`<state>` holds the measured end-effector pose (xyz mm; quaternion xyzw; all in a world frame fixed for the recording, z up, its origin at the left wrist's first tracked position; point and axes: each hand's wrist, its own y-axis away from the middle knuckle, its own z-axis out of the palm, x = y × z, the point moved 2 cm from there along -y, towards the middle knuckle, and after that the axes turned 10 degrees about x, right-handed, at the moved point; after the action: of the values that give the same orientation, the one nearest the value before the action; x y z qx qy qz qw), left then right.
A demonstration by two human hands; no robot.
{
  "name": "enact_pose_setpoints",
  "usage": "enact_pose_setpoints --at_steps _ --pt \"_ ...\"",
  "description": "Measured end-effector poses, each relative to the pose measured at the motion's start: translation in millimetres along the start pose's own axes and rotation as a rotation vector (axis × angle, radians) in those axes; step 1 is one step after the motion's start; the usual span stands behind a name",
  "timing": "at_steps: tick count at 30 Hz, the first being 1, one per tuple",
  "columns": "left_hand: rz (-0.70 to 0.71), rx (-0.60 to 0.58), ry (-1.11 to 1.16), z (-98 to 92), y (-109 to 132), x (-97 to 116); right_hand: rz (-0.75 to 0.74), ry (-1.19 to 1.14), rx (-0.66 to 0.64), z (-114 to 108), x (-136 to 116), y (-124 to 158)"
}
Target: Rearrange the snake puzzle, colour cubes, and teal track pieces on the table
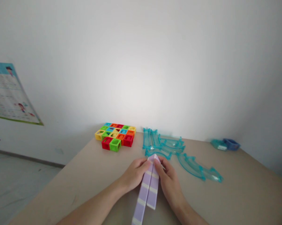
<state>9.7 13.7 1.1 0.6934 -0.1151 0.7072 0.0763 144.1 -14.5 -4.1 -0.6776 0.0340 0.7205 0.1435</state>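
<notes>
Between both hands is a long lilac strip (144, 190) with pale cross bands. It looks folded at a pointed far end, and two legs of unequal length run toward me. My left hand (136, 172) pinches the left side near the point, thumb on top. On the right side, my right hand (167, 175) grips the strip the same way, its thumb pressed near the point. Just beyond the fingertips lie several clear teal track pieces (173, 143), some straight and some curved. The strip's near end runs out of the bottom of the view.
Several coloured hollow cube blocks (118, 134) are packed together at the back left of the table (89, 175). A teal piece (218, 144) and a dark blue container (231, 144) stand at the back right. Behind rises a white wall (141, 62) with a poster (12, 93).
</notes>
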Motion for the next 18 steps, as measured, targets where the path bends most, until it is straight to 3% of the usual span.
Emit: enact_pose_setpoints --at_steps 7,18 --pt "-0.222 -0.091 0.286 3.9 0.6 -13.8 0.031 -0.016 -0.033 -2.6 -1.0 -3.7" --pt "-0.259 -0.12 0.274 6.0 6.8 -4.8 0.04 -0.058 -0.079 -2.9 -5.0 -4.1"
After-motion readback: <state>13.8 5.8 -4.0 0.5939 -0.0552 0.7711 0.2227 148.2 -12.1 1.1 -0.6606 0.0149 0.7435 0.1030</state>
